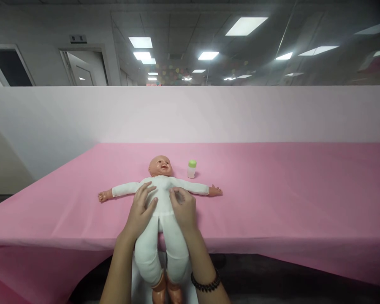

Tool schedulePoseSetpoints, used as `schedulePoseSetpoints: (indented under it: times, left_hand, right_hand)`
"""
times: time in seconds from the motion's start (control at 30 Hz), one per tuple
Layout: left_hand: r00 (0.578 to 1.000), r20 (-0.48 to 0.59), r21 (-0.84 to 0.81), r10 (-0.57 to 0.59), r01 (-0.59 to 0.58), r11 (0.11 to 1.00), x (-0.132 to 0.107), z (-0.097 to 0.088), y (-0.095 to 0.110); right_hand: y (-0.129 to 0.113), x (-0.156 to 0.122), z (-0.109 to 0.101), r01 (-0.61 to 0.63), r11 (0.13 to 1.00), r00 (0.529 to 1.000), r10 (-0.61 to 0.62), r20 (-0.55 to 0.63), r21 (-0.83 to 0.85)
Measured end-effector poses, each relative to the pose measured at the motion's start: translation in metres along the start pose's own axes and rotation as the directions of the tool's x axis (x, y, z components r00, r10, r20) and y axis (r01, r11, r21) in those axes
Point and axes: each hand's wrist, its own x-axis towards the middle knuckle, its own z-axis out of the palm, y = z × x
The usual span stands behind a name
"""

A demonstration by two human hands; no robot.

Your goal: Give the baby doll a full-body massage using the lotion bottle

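A baby doll point(163, 198) with a white cloth body lies face up on the pink-covered table, its arms spread wide. Its legs hang over the near edge, toward me. My left hand point(142, 209) rests on the left side of its chest, fingers apart and holding nothing. On the other side of the chest, my right hand point(184, 207) has its thumb and fingers pinched together at the white cloth. Whatever lies between those fingertips is too small to make out. Just beyond the doll's outstretched arm stands a small bottle point(191, 169) with a green cap.
Pink cloth point(288, 194) covers the wide table and drapes over its front edge. A low white partition point(209, 114) runs along the back. Something white lies under the doll's legs, below the table edge. A dark coiled band point(205, 286) circles my right wrist.
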Motion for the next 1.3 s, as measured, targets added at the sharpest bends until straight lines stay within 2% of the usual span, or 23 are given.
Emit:
schedulePoseSetpoints:
  times: [0.07, 0.13, 0.23, 0.33, 0.43, 0.57, 0.7, 0.8, 0.9, 0.97, 1.0, 1.07, 1.1, 1.2, 1.3]
  left_hand:
    - [0.994, 0.034, -0.02, 0.102, -0.101, 0.995, -0.001, -0.002, 0.004]
    - [0.988, 0.093, -0.008, 0.124, -0.124, 0.992, 0.0, -0.004, 0.007]
    - [0.979, 0.191, 0.088, 0.074, -0.092, 0.992, 0.002, -0.005, 0.006]
    - [0.965, 0.264, 0.171, 0.011, -0.058, 0.984, 0.004, -0.005, 0.005]
    - [0.957, 0.287, 0.218, -0.047, -0.017, 0.976, 0.006, -0.005, 0.009]
    - [0.956, 0.249, 0.236, -0.158, 0.098, 0.967, 0.006, -0.004, 0.012]
    - [0.947, 0.173, 0.175, -0.273, 0.243, 0.954, 0.003, -0.001, 0.003]
    - [0.951, 0.103, 0.115, -0.292, 0.281, 0.953, 0.0, 0.001, -0.004]
    - [0.976, -0.015, 0.048, -0.217, 0.218, 0.975, -0.002, 0.001, -0.004]
    - [0.996, -0.052, 0.029, -0.076, 0.078, 0.997, -0.003, 0.0, 0.0]
    - [0.999, -0.047, 0.021, 0.008, -0.007, 1.0, -0.004, 0.0, 0.003]
    - [0.991, -0.02, -0.009, 0.129, -0.129, 0.992, -0.005, -0.001, 0.007]
    - [0.988, -0.014, -0.025, 0.151, -0.152, 0.988, -0.005, -0.001, 0.009]
    - [0.993, 0.021, -0.016, 0.118, -0.117, 0.993, -0.004, -0.001, 0.009]
    - [0.992, 0.114, 0.061, 0.056, -0.063, 0.996, -0.002, -0.002, 0.006]
  right_hand:
    - [-0.003, 0.0, 0.0, 0.079, 0.996, 0.995, -0.081, 0.063, 0.039]
    - [-0.004, 0.0, 0.0, 0.114, 0.992, 0.984, -0.12, 0.135, 0.052]
    - [-0.003, 0.002, -0.002, 0.096, 0.995, 0.957, -0.096, 0.275, 0.011]
    - [-0.003, 0.003, -0.005, 0.075, 0.992, 0.9, -0.024, 0.435, -0.1]
    - [-0.004, 0.005, -0.008, 0.072, 0.972, 0.858, 0.055, 0.51, -0.224]
    - [-0.003, 0.006, -0.007, 0.022, 0.954, 0.854, 0.137, 0.502, -0.298]
    - [0.004, 0.005, -0.005, -0.103, 0.953, 0.875, 0.223, 0.43, -0.286]
    - [0.009, 0.002, -0.003, -0.168, 0.959, 0.913, 0.239, 0.331, -0.228]
    - [0.008, -0.001, -0.003, -0.165, 0.973, 0.974, 0.186, 0.132, -0.159]
    - [0.004, -0.003, -0.003, -0.115, 0.989, 0.993, 0.117, 0.021, -0.089]
    - [0.002, -0.003, -0.003, -0.071, 0.996, 0.997, 0.071, 0.003, -0.049]
    - [-0.001, -0.005, -0.004, 0.034, 0.999, 0.998, -0.035, 0.046, 0.019]
    - [-0.003, -0.005, -0.004, 0.08, 0.996, 0.992, -0.083, 0.095, 0.04]
    - [-0.005, -0.004, -0.005, 0.137, 0.99, 0.954, -0.143, 0.262, 0.041]
    - [-0.005, -0.002, -0.008, 0.123, 0.992, 0.913, -0.104, 0.393, -0.022]
